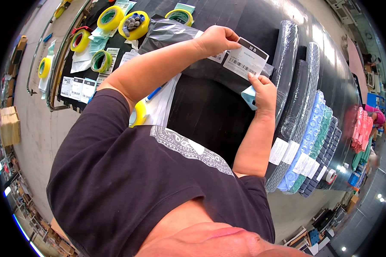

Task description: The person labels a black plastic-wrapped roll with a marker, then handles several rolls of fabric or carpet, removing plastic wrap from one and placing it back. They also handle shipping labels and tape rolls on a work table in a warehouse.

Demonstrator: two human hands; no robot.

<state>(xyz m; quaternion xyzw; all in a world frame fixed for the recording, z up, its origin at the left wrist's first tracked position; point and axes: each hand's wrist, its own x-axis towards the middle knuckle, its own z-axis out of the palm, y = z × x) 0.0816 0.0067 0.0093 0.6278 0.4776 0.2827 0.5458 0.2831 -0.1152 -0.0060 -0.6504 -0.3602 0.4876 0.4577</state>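
Observation:
A white printed label [246,58] with a black top band and a barcode is stretched between my two hands. My left hand [218,40] pinches its upper left corner. At its lower edge my right hand [263,91] grips it between thumb and fingers. A piece of light blue paper [248,98] also hangs at my right hand, against the palm side. Beneath the label lies a long package in black plastic [169,32]. Part of another white barcode label [217,57] shows on that package, partly covered by my left hand and the held label.
Tape rolls [110,18] and label sheets [76,88] lie at the left of the black table [201,107]. White papers [161,105] with a blue pen [153,94] are near my chest. Wrapped rolls [286,60] and folded blue fabric [306,137] line the right. Another person [376,115] stands far right.

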